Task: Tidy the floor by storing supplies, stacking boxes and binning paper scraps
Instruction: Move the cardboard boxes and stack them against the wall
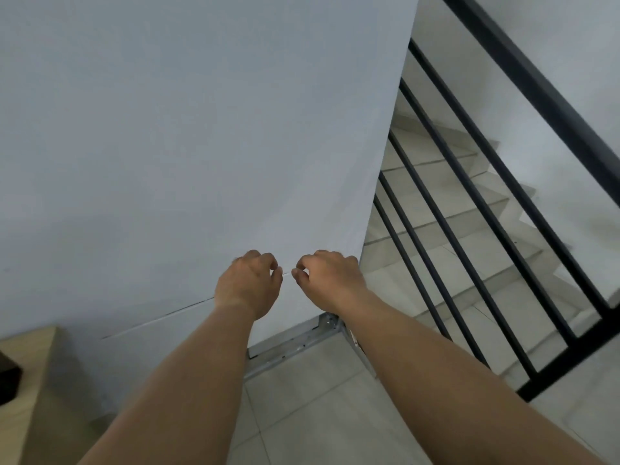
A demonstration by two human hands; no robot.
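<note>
Forearms: both bare, reaching forward over the tiled floor (302,414) from the bottom edge of the view.
Left hand (250,285): back facing up, fingers curled under, thumb and forefinger nipped together on the top edge of the white sheet (157,340).
Right hand (330,280): just beside the left, not touching it, curled the same way and pinching the same edge.
White sheet: very thin, plain and pale, almost the same shade as the wall (201,129) behind it. Only its top edge read clearly, a fine line showing in the small gap between the two hands and running on down to the left past the left wrist. Whether it was paper or card I could not tell.
Sheet position: held flat in front of the wall, low down, close to the wall's right corner; its lower edge was hidden behind the left forearm.
Metal track (292,340): a grey channel along the foot of the wall, where the floor met it.
Wooden unit (30,380): light wood, at the left edge of the floor, with a dark object (8,380) on top, cut off by the view.
Railing (536,95): black bars, right of the wall corner.
Stairs (469,236): pale steps beyond the railing, leading down.
</note>
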